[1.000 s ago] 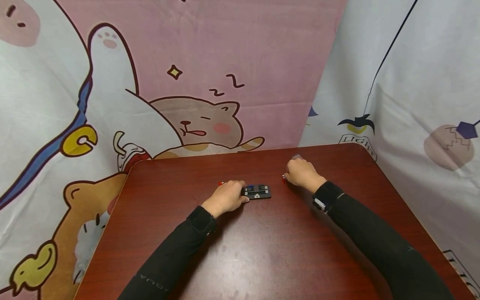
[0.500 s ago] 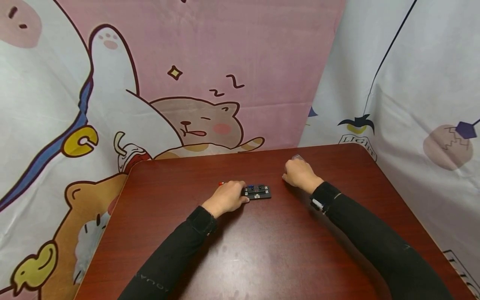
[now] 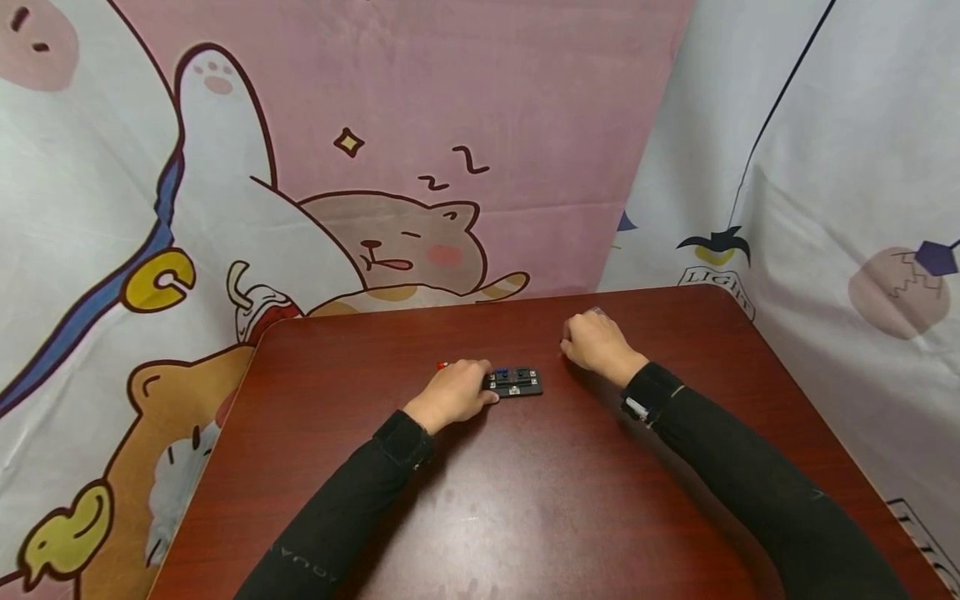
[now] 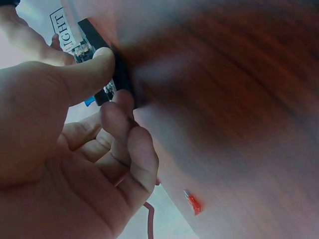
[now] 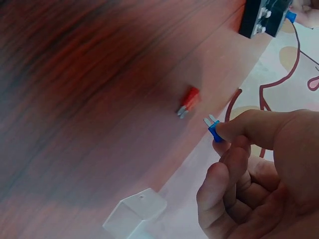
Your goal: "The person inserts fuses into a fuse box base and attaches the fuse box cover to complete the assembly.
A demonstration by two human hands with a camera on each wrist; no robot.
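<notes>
My left hand (image 3: 453, 390) grips the left end of a black fuse block (image 3: 517, 382) on the table, thumb on its near side. Metal terminals and a blue piece show on the block. To the right, my right hand (image 3: 598, 343) pinches a blue blade fuse (image 5: 216, 132) between thumb and forefinger, its two prongs bare. Close by that hand lies a red blade fuse (image 5: 189, 99); in the head view the hand hides it. Another red blade fuse (image 4: 194, 203) lies beyond the left hand.
A clear plastic cover (image 5: 134, 214) lies on the brown table (image 3: 480, 500), mostly behind the right hand in the head view. Printed curtains (image 3: 480, 125) hang along the table's back and sides.
My right hand has shifted slightly left and away from me; a red spot at its fingertips is now hidden. My left hand and the fuse block stay put.
</notes>
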